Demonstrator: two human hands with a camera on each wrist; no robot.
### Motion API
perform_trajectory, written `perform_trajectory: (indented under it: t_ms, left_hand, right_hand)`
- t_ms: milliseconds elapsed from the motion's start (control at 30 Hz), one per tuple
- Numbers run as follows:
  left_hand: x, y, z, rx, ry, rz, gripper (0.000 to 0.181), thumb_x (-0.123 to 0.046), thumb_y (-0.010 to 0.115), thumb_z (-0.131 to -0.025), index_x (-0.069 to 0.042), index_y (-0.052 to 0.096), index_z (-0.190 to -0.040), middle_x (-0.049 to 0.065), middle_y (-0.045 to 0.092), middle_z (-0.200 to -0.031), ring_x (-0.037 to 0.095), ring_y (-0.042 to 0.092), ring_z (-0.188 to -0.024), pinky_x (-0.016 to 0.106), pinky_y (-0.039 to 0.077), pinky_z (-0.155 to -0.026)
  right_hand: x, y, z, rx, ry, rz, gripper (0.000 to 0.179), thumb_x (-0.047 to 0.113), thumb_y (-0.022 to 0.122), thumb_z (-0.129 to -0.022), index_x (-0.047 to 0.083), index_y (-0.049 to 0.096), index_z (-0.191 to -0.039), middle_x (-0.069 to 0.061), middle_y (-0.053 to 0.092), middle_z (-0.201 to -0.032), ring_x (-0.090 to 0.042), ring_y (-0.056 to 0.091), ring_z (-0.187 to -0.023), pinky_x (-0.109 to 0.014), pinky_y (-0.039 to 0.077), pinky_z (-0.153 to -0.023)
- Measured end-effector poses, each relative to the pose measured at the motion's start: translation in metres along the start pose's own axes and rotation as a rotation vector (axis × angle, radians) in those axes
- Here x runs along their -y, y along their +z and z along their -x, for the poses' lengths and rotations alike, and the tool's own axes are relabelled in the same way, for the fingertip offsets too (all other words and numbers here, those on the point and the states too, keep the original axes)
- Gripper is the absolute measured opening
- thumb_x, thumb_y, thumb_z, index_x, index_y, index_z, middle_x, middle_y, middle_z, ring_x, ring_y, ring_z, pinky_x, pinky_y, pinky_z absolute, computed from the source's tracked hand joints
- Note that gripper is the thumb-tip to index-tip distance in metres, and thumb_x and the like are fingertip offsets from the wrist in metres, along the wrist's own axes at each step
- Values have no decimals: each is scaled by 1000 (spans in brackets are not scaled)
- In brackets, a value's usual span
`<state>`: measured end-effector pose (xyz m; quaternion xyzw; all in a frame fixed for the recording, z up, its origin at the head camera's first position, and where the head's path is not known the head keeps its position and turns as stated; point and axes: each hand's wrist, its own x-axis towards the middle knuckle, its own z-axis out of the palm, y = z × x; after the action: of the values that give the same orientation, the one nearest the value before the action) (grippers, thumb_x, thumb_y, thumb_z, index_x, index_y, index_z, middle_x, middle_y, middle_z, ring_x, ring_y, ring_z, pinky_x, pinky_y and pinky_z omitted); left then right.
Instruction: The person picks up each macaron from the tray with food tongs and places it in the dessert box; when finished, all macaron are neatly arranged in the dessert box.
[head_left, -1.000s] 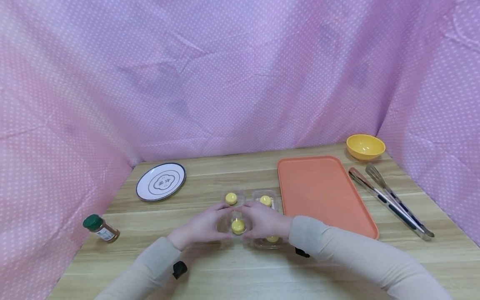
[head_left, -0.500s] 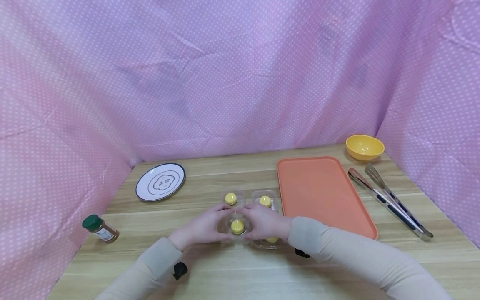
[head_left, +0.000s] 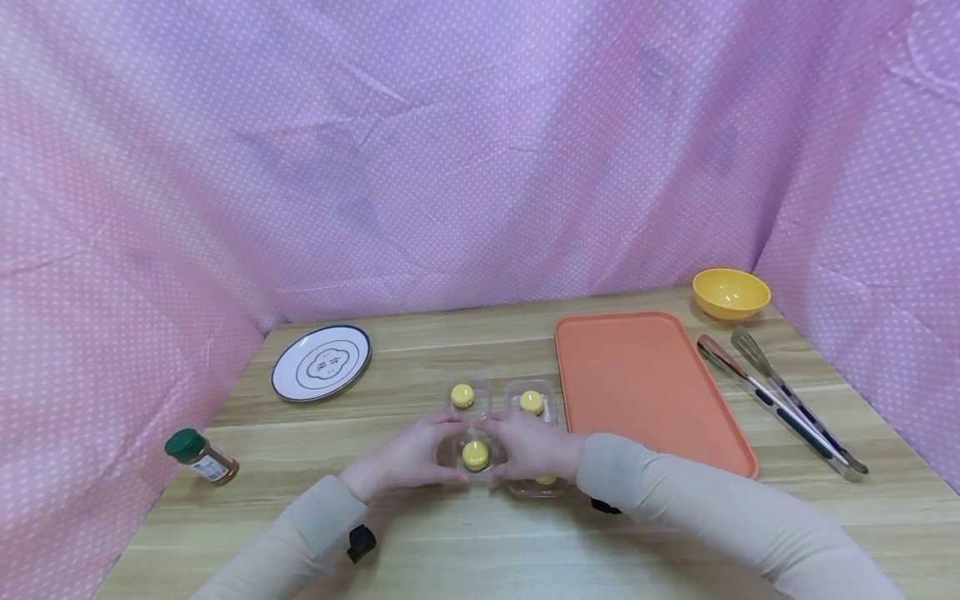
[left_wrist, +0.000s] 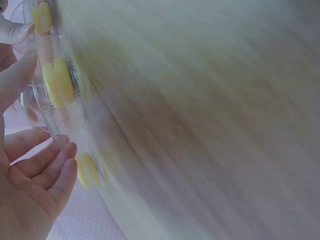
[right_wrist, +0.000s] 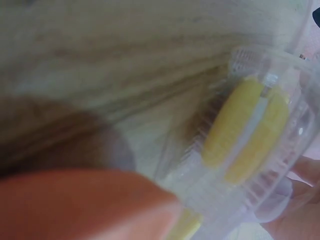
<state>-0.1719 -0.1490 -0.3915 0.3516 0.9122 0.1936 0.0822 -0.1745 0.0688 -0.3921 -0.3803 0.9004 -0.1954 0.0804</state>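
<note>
In the head view, my left hand and right hand face each other across a clear plastic container, gripping its two sides between thumb and fingers. A yellow macaron sits at its far end. Another yellow macaron shows between the hands. The left wrist view has the left fingertips right at the container's rim. In the right wrist view a macaron with a pale filling shows through the ribbed plastic wall, and a blurred finger of the right hand is close to the camera.
A second clear container with yellow macarons stands close on the right, partly under the right hand. Beyond it lie an orange tray, metal tongs and a yellow bowl. Leftward are a white plate and a green-capped jar.
Both hands keep their hold on the container, with only a very slight shift of the fingers. The other things have stayed in place.
</note>
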Motion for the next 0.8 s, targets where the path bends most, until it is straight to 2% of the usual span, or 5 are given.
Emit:
perform_trajectory:
  t_ms: [200, 367, 533, 667, 800]
  left_hand:
    - [-1, 0, 0, 12, -32, 16, 69, -36, 77, -76, 0, 53, -131, 17, 51, -136, 33, 48, -126, 46, 39, -106]
    - [-3, 1, -2, 40, -65, -20, 74, -40, 74, -79, -2, 47, -136, 15, 46, -141, 30, 44, -130, 44, 37, -109]
    - [-4, 1, -2, 42, -68, 3, 77, -40, 73, -80, -3, 42, -140, 17, 40, -145, 31, 41, -133, 45, 35, -110]
    - [-4, -5, 1, 0, -61, 51, 77, -40, 71, -82, -6, 39, -142, 19, 37, -147, 34, 38, -134, 50, 33, -110]
    - [-3, -14, 2, -101, -83, 44, 68, -33, 68, -86, -1, 41, -140, 22, 41, -143, 37, 43, -130, 52, 36, -107]
  right_hand:
    - [-1, 1, 0, 7, 6, -2, 79, 39, 81, -71, 7, 49, -136, -11, 54, -135, -27, 51, -124, -41, 43, -104]
    - [-2, -1, 0, 19, 18, -6, 80, 37, 81, -71, 7, 47, -137, -10, 54, -136, -24, 54, -119, -38, 46, -101]
    - [-3, -6, 1, 29, 14, -31, 81, 35, 80, -73, 13, 43, -142, -6, 53, -137, -18, 55, -116, -37, 47, -100]
    - [-4, -17, 6, -13, -33, -33, 72, 36, 75, -80, 14, 44, -141, -5, 53, -138, -22, 52, -123, -41, 45, -102]
    - [-14, -29, 15, -114, -63, -65, 61, 33, 69, -85, 5, 50, -135, -13, 55, -134, -30, 50, -124, -48, 41, -104]
